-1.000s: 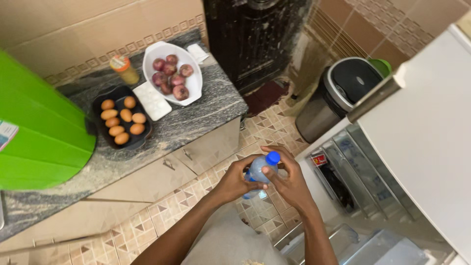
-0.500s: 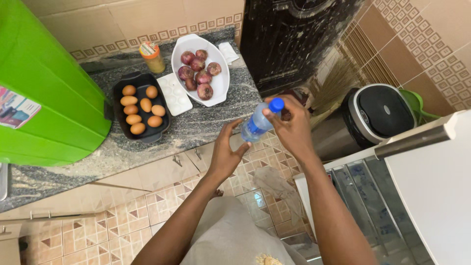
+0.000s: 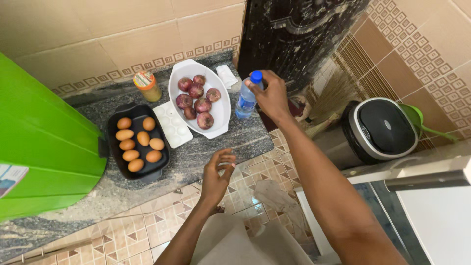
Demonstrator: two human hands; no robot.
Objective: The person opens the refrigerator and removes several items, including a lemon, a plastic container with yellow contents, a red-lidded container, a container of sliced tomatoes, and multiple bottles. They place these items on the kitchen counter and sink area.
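Clear plastic, capped in blue: the small water bottle (image 3: 247,97) stood upright at the right end of the speckled dark stone worktop (image 3: 196,162), close to its edge and just beside the white oval dish (image 3: 219,115). Your right hand (image 3: 271,95) reached in from the right and held the bottle near its top, with your fingers (image 3: 256,90) curled around the neck just under the blue cap.

Your left hand (image 3: 218,172) hovered over the front edge of the worktop, well apart from the bottle. It held nothing, and its fingers were loosely bent and slightly spread.

The white oval dish carried several dark red onions (image 3: 196,98). Against its left side lay a white egg tray (image 3: 172,124) with empty cups. Left of that sat a black tray (image 3: 113,152) holding brown eggs (image 3: 139,143). Behind these, near the tiled wall, stood a small jar (image 3: 146,85) with an orange lid. A folded white cloth (image 3: 226,75) lay at the back of the worktop, behind the bottle.

A large bright green object (image 3: 39,147) filled the left of the view. On the patterned tile floor to the right stood a round bin (image 3: 381,128) with a black lid, with a straw broom (image 3: 333,98) leaning beside it.
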